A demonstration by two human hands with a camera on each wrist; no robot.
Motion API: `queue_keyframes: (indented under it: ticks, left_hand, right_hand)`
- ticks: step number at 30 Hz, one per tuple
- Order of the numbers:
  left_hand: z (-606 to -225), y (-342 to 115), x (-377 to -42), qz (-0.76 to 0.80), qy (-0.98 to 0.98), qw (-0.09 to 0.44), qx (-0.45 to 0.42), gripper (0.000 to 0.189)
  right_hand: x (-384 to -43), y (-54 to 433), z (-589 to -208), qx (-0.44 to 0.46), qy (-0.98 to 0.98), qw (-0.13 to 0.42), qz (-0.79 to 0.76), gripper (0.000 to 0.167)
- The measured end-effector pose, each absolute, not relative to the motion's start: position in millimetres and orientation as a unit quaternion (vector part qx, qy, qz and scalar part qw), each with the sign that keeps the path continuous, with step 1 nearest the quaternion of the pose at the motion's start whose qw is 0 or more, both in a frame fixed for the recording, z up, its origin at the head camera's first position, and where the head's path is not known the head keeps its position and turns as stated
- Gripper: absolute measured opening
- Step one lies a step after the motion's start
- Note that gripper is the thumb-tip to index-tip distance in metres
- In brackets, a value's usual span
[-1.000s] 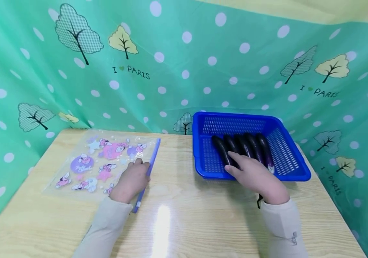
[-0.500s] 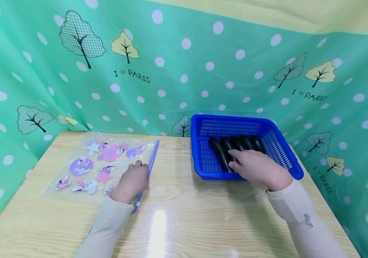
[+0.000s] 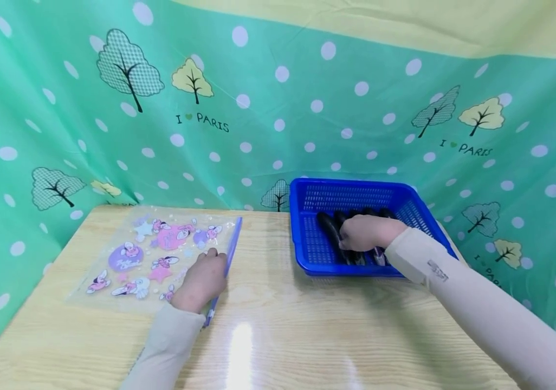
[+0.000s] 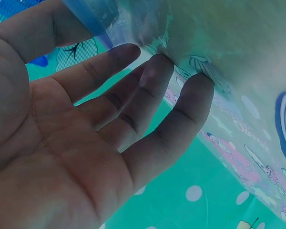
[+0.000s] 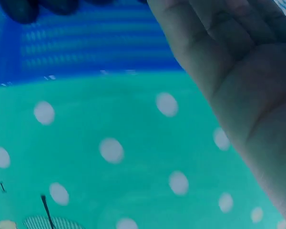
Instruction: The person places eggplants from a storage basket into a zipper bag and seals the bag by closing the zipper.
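A clear zip bag (image 3: 127,259) with pink and purple cartoon prints lies flat at the left of the table. My left hand (image 3: 201,280) holds its purple-blue zip edge; in the left wrist view the thumb passes behind the strip while the bent fingers touch the film. Several dark eggplants (image 3: 328,225) lie side by side in a blue plastic basket (image 3: 351,182). Over them my right hand (image 3: 367,233) reaches in, fingers curled down around one eggplant. That hand hides much of it, and its fingertips leave the top of the right wrist view.
The wooden table (image 3: 278,346) carries the bag at left and the basket at right, with bare wood between them. A green dotted curtain (image 3: 253,130) hangs close behind the table and along both sides.
My right hand's fingers have gone from outstretched over the eggplants to curled, and its forearm has swung out to the right. The left hand stays at the bag's zip edge.
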State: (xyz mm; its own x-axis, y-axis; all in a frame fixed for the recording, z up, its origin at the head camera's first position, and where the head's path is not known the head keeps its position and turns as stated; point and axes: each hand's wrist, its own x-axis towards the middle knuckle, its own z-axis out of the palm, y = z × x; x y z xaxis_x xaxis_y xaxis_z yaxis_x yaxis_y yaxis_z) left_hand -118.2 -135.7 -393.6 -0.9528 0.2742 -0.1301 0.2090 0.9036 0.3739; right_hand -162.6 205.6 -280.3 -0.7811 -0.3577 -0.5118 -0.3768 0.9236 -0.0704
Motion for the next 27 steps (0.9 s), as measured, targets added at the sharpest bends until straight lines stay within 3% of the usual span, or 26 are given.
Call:
queue_keyframes:
  ticks: [7,11,19,27]
  left_hand:
    - [-394.6,-134.1,-117.0,0.179,0.973,0.082,0.123,0.039]
    - [-394.9,-133.6,-116.5,0.18,0.973,0.081,0.121,0.038]
    - [-394.5,-132.6,-116.5,0.177,0.973,0.083,0.122,0.037]
    - [-393.8,-132.4,-116.0,0.17,0.974,0.08,0.125,0.037]
  right_hand:
    - [-184.9,209.8,-308.6,-0.078,0.939,0.336,-0.019,0.027]
    - [-193.5,211.0,-322.0,-0.042,0.929,0.366,-0.017,0.029]
    - [-195.7,212.8,-337.8,0.015,0.925,0.368,-0.09,0.021]
    - [-196.4,210.7,-339.5,0.001,0.934,0.347,-0.084,0.021]
